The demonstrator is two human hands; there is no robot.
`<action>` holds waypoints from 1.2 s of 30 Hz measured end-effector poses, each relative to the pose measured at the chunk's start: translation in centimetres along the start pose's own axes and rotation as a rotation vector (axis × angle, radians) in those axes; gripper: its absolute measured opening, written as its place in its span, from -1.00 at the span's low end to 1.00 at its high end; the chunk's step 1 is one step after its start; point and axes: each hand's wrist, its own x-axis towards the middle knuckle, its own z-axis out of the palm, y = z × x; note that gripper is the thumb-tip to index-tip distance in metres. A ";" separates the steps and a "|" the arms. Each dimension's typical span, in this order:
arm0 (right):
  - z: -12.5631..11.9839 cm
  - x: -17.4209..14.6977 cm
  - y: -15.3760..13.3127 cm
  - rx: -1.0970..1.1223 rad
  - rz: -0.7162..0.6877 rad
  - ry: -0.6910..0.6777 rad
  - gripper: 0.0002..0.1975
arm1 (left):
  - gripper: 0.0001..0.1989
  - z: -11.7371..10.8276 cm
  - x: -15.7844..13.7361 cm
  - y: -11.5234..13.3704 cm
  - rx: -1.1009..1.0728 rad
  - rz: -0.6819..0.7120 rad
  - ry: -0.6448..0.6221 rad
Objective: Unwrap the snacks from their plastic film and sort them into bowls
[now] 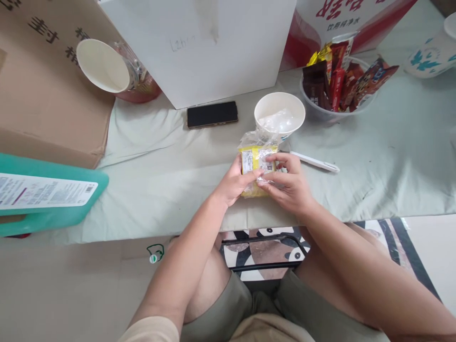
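My left hand [233, 183] grips the left side of a yellow packet [249, 159] in clear plastic wrap, its thumb lying across the front. A white label with small print and a square code shows on the packet. On the packet's right side, my right hand [292, 183] has its thumb and fingers closed on the clear wrap. Loose clear plastic sticks up from the packet's top edge. Just behind stands a paper cup [261, 110] with crumpled clear plastic inside. A slim white pen-like tool [318, 162] lies to the right, its dark end partly behind my right hand.
Behind the hands lies a black phone [212, 115]. A clear tub [313, 110] of wrapped snacks stands at the back right, near another paper cup [427, 59]. A large white box [213, 57], a cardboard box [46, 109], a paper cup [103, 66] and a green jug [71, 216] occupy the back and left.
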 end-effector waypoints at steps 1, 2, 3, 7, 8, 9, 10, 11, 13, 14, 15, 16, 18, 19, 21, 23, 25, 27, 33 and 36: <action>0.0 0.1 0.0 -0.002 0.011 0.004 -0.86 | -0.45 0.1 0.0 0.0 -0.001 -0.004 0.001; 0.0 0.1 0.0 -0.002 0.023 0.009 -0.87 | -0.45 0.1 0.0 0.1 -0.001 -0.010 0.003; 0.0 0.2 0.0 0.001 0.037 0.018 -0.88 | -0.44 0.2 0.0 0.1 -0.001 -0.018 0.003; 0.2 0.4 0.1 0.019 0.104 0.073 -0.86 | -0.39 0.0 0.0 0.3 -0.019 -0.034 -0.054; 0.3 0.4 0.2 0.022 0.119 0.085 -0.85 | -0.37 -0.1 -0.1 0.3 -0.021 -0.028 -0.083; 0.3 0.5 0.2 0.026 0.134 0.094 -0.83 | -0.35 -0.3 -0.1 0.3 -0.013 -0.018 -0.115; 0.3 0.5 0.3 0.030 0.147 0.101 -0.82 | -0.31 -0.5 0.0 0.3 0.005 -0.009 -0.150; 0.3 0.5 0.3 0.035 0.162 0.103 -0.81 | -0.27 -0.7 0.0 0.2 0.033 -0.001 -0.184; 0.3 0.5 0.3 0.044 0.192 0.096 -0.79 | -0.17 -1.3 0.1 0.1 0.107 0.006 -0.242; 0.2 0.6 0.3 0.047 0.204 0.089 -0.79 | -0.13 -1.5 0.2 -0.1 0.148 0.005 -0.258; 0.1 0.6 0.2 0.053 0.210 0.080 -0.81 | -0.10 -1.7 0.3 -0.2 0.189 0.003 -0.260; -0.1 0.7 0.1 0.067 0.211 0.066 -0.83 | -0.10 -1.8 0.4 -0.4 0.225 0.006 -0.245; -0.6 0.8 -0.1 0.126 0.199 0.032 -0.87 | -0.13 -1.8 0.5 -0.6 0.260 0.019 -0.186; -0.8 0.8 -0.2 0.168 0.191 0.021 -0.88 | -0.14 -1.8 0.6 -0.7 0.255 0.024 -0.157; -1.3 0.9 -0.1 0.255 0.190 0.064 -0.88 | -0.16 -1.6 0.7 -0.8 0.216 0.023 -0.121; -1.5 1.0 0.3 0.348 0.244 0.181 -0.89 | -0.18 -1.5 0.6 -0.6 0.174 -0.001 -0.127; -1.4 1.1 0.8 0.468 0.336 0.269 -0.79 | -0.21 -1.6 0.5 -0.3 0.158 -0.023 -0.173; -1.3 1.2 1.1 0.606 0.434 0.220 -0.62 | -0.23 -1.7 0.4 0.0 0.167 -0.047 -0.256; -1.3 1.7 0.9 0.627 0.412 -0.141 -0.68 | -0.07 -2.0 0.3 0.1 0.280 -0.068 -0.390; -1.2 1.5 1.1 0.448 0.250 -0.095 -0.74 | 0.04 -2.0 0.4 -0.3 0.287 -0.038 -0.360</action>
